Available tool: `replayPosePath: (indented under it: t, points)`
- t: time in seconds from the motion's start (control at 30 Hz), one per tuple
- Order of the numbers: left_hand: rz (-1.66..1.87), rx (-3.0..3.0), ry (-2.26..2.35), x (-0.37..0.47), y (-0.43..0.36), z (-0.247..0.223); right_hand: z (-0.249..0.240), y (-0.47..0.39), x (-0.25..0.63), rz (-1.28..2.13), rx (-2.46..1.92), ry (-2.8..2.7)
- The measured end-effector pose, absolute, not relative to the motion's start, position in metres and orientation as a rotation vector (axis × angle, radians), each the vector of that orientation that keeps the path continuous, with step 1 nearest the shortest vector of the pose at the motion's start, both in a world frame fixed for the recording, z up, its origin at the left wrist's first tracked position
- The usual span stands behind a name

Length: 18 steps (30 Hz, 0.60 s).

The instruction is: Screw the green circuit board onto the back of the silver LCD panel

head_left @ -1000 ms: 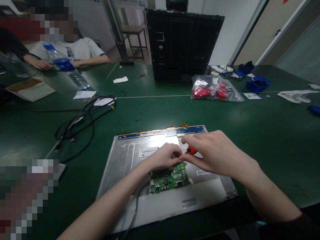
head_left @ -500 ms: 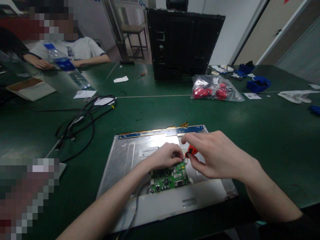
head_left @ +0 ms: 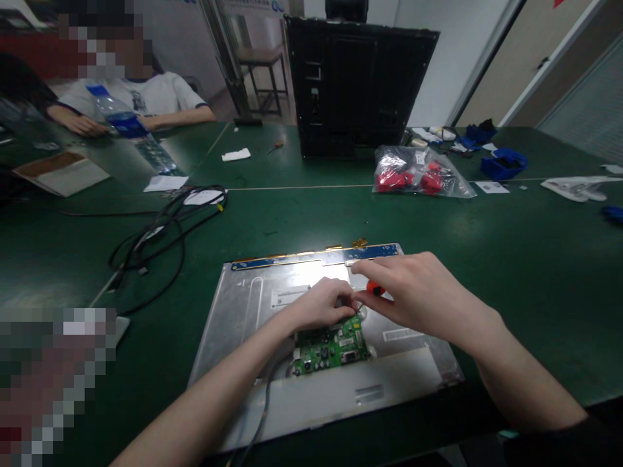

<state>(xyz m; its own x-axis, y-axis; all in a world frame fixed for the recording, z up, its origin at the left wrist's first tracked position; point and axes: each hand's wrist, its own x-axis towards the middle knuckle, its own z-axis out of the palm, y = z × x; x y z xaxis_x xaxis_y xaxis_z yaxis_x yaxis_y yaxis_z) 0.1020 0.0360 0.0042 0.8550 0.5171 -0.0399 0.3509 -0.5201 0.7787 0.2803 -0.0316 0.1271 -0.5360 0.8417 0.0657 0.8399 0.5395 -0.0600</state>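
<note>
A green circuit board (head_left: pixel 331 349) lies on the metal back of a flat display panel (head_left: pixel 243 311), with a blue strip board (head_left: pixel 272 261) along the panel's far edge. My right hand (head_left: pixel 413 292) is closed around a screwdriver with a red-orange and black handle (head_left: pixel 375 288). Its thin shaft points down at the board's far right corner. My left hand (head_left: pixel 326 303) rests over the board's far edge, fingertips pinched beside the screwdriver's tip. Whatever those fingertips hold is hidden.
Black cables (head_left: pixel 170 227) lie coiled to the left, and one grey cable (head_left: pixel 265 408) crosses the panel's near edge. Beyond stand a large black panel (head_left: pixel 360 84) and a plastic bag with red parts (head_left: pixel 421 172). Another person (head_left: pixel 170 97) sits at the far left behind a water bottle (head_left: pixel 131 126).
My right hand's fingers have shifted around the screwdriver handle, the thumb moving forward towards my left fingertips and covering more of the handle. My left hand stays put.
</note>
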Motion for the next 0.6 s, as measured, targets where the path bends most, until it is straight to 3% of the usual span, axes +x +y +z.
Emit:
replayPosePath:
  t: [0.6]
  points:
    - [0.261,2.168,0.611,0.1024,0.0368,0.0045,0.1283,-0.0338,0.2829,0.098,-1.438,-2.685]
